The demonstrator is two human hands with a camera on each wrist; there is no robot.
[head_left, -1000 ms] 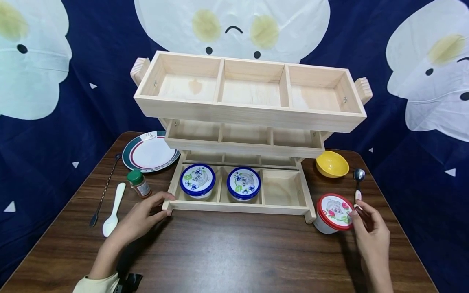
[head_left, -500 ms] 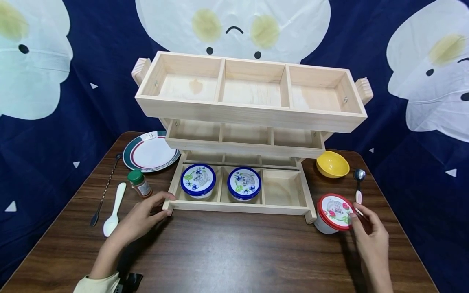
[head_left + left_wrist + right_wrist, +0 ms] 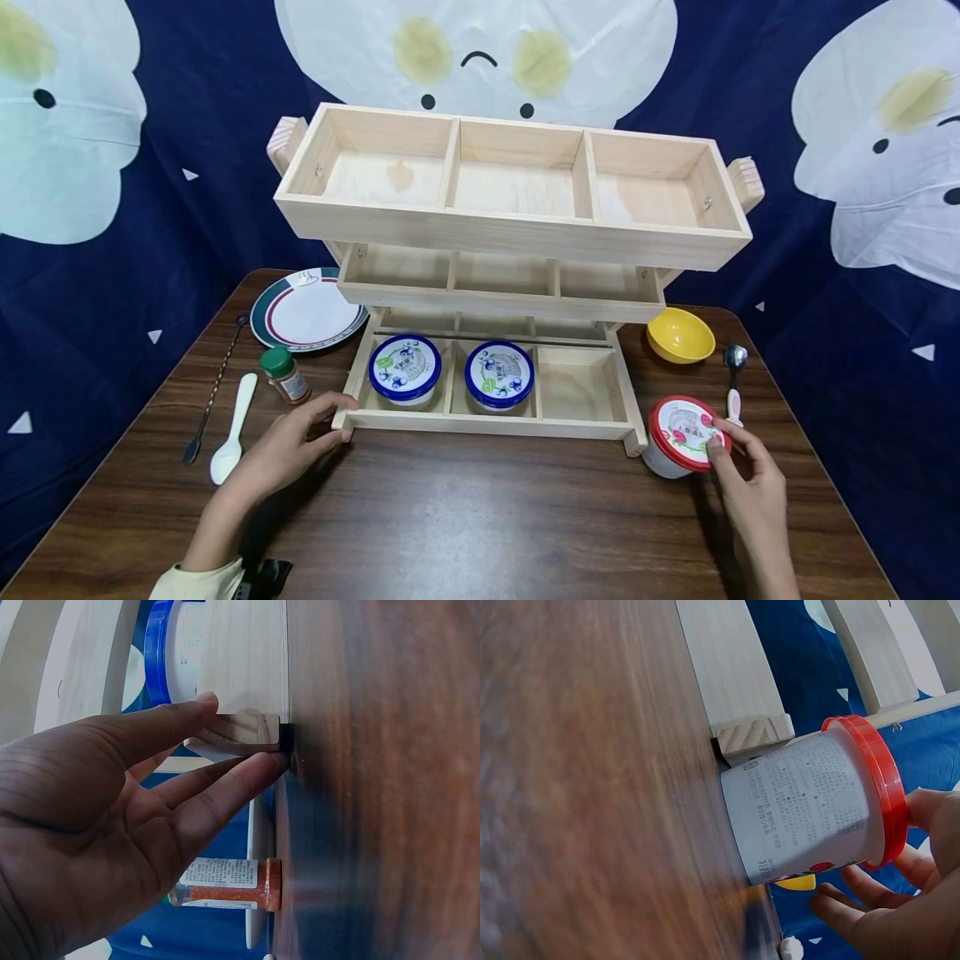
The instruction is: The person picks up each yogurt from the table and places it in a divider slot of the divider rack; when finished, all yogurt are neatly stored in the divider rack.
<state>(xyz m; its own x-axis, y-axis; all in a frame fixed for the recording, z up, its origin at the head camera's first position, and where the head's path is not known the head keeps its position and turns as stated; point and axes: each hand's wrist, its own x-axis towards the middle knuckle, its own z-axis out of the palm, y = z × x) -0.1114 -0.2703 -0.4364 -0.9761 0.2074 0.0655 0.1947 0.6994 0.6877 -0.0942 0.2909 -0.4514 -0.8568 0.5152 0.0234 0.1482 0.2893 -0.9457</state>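
With thumb and fingers, my left hand (image 3: 288,450) pinches the front left corner of the wooden tiered box (image 3: 487,425); in the left wrist view its end block (image 3: 244,731) lies between them. At the box's front right corner stands a white tub with a red lid (image 3: 684,433), upright on the table. My right hand (image 3: 753,492) touches this lid with its thumb and reaches to the rim; in the right wrist view its other fingers (image 3: 870,889) spread beside the tub (image 3: 810,806). Two blue-lidded tubs (image 3: 405,368) sit in the bottom tray's left and middle compartments.
On the left lie a plate (image 3: 315,312), a green-capped spice jar (image 3: 285,375), a white spoon (image 3: 236,429) and a twisted bar spoon (image 3: 217,387). To the right are a yellow bowl (image 3: 680,336) and a metal spoon (image 3: 734,379). Upper trays (image 3: 513,229) overhang the bottom one.
My right hand has shifted slightly left, its thumb now further over the red lid. The tub has stayed in place, and my left hand keeps its hold on the box corner.
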